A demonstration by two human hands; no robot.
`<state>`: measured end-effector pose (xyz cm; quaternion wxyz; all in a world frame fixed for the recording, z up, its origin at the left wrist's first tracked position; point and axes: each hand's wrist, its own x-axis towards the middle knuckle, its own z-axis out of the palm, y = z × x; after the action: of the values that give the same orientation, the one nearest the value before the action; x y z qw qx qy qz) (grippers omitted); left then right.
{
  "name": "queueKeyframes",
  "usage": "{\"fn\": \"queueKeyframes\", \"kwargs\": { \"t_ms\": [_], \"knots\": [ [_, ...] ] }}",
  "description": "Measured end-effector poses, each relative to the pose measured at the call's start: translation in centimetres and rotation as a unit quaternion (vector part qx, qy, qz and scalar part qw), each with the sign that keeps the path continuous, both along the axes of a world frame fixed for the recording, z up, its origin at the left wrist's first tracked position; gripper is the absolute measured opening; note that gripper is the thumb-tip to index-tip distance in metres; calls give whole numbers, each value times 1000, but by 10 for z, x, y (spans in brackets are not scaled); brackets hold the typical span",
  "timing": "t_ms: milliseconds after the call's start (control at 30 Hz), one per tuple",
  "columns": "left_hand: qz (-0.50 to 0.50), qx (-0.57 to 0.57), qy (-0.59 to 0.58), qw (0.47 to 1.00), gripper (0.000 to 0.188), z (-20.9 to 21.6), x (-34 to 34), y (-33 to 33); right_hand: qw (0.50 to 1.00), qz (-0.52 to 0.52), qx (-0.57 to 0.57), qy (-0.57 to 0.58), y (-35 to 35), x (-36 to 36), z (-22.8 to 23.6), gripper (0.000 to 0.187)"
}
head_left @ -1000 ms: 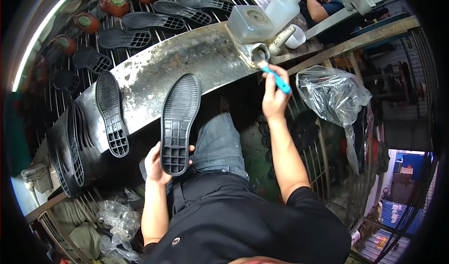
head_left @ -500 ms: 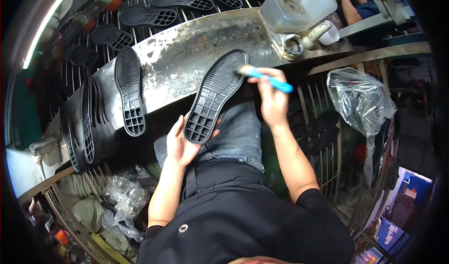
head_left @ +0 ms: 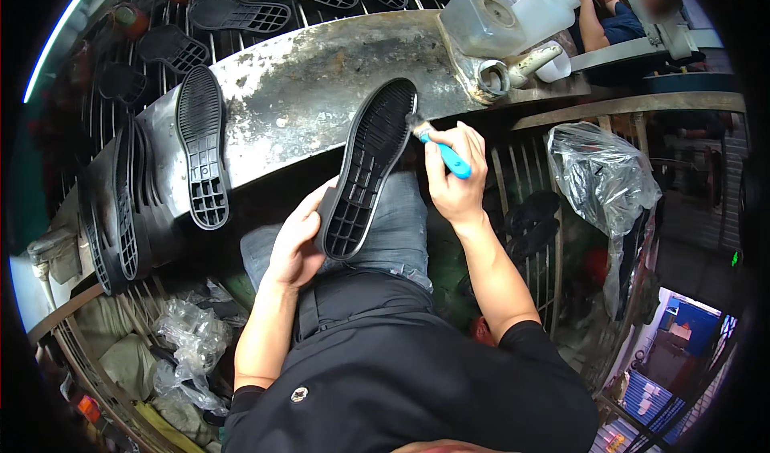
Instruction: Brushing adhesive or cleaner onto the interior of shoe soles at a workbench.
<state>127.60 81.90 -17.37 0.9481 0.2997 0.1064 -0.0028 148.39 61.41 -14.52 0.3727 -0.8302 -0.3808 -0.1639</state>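
A black rubber shoe sole, ribbed at the toe and gridded at the heel, is tilted above my lap. My left hand grips it by the heel end, thumb along the left side and the other fingers hidden behind it. My right hand is closed around the blue handle of a brush. The dark bristles meet the sole's right edge near the toe. Another black sole lies left of mine, its heel hanging past the worktable's front edge.
The stained metal worktable curves across ahead of me. At its right stand a square translucent container, a white bottle and a crusted pot. Several soles stand stacked at left; more lie on a rack behind. Another person's arm shows far right.
The brush has moved from the sole's inner toe surface to its right edge, its handle now steeper. My left hand has tilted the sole, so its side wall shows more.
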Motion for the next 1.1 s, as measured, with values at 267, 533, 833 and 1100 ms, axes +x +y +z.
{"fn": "queueKeyframes", "kwargs": {
  "t_ms": [267, 533, 833, 1100],
  "knots": [
    [46, -83, 47, 994, 72, -5, 5, -2, 977, -191, 59, 73, -40, 75, 13, 20],
    [86, -226, 66, 968, 70, -15, 10, -10, 921, -49, 299, 245, 14, 22, -8, 20],
    [106, -246, 66, 961, 69, -35, -5, -2, 976, 164, 111, 88, 50, -99, -32, 36],
    [91, -183, 23, 979, 68, -20, 3, 0, 916, 307, 55, 251, 30, -85, 16, 17]
  ]
}}
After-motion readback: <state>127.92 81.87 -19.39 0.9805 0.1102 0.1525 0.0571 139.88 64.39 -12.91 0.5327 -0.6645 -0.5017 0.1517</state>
